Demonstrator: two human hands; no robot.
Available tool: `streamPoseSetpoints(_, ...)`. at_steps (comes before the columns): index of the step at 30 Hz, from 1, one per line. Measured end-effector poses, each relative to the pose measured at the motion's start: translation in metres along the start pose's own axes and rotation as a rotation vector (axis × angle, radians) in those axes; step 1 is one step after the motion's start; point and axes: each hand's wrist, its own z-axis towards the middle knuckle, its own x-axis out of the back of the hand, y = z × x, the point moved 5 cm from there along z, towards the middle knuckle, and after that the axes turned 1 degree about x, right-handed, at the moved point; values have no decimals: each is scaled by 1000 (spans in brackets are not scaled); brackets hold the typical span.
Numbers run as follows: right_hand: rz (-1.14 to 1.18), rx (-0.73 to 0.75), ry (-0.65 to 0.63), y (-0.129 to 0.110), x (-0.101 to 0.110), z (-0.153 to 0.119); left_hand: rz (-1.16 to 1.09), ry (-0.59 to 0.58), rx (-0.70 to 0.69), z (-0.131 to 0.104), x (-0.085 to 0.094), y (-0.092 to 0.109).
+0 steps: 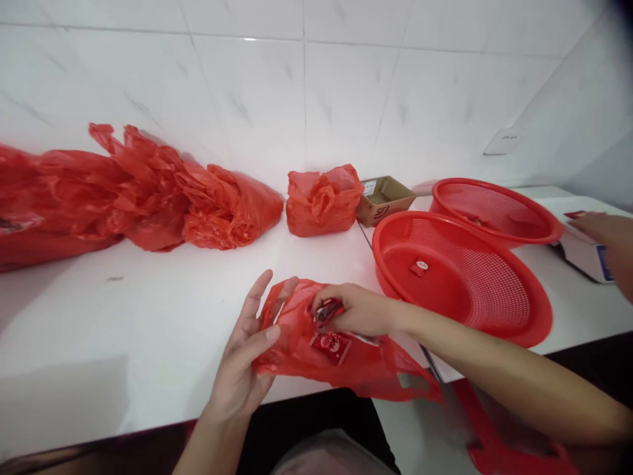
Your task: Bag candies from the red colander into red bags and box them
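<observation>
White marble-veined tiles with grey joints cover the wall (346,99) at 12 o'clock, catching a small glint of light towards 11. It meets a plain side wall (598,125) at 2 o'clock, a white socket plate (504,140) near the corner. A white tabletop (148,316) spans 9 to 3, softly shadowed at 8; greyish floor (430,429) shows at 5.

1 packet (419,266) in near basket (445,303) — bag (294,353) left
</observation>
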Motion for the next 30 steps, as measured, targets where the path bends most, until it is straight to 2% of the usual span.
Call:
streamPoseSetpoints(2, -220, 94, 14, 11, -4, 11, -3, 8, -3, -3, 4, 2)
streamPoseSetpoints(4, -325, 150, 8, 21, -4, 15, 5, 20, -5, -6, 10, 3)
streamPoseSetpoints(8, -345, 177, 69, 33, 1, 10, 22, 20, -12, -6, 16, 3)
streamPoseSetpoints(12, -344, 162, 180, 32, 7, 1, 47, 24, -15, -2, 15, 2)
streamPoseSetpoints(16, -355, 193, 210, 32, 8, -1, 48, 57, -11, -1, 16, 1)
streamPoseSetpoints(20, -434, 177, 163, 31, 4, -3, 40, 81, 4, -1, 16, 0)
streamPoseSetpoints(23, -460, 164, -3, 11, 9, -12, 28, 106, 15, -2, 17, 1)
streamPoseSetpoints(25, -433, 137, 3, -8, 33, -23, 19, 122, 19, -3, 17, 2)
streamPoseSetpoints(27, -476, 67, 193, -17, 77, -37, 24, 131, 25, -5, 18, 3)
streamPoseSetpoints(29, -637, -97, 381, -5, 128, -54, 51, 139, 42, -9, 18, 2)
streamPoseSetpoints(30, -729, -237, 393, 11, 149, -61, 73, 148, 53, -11, 18, 2)
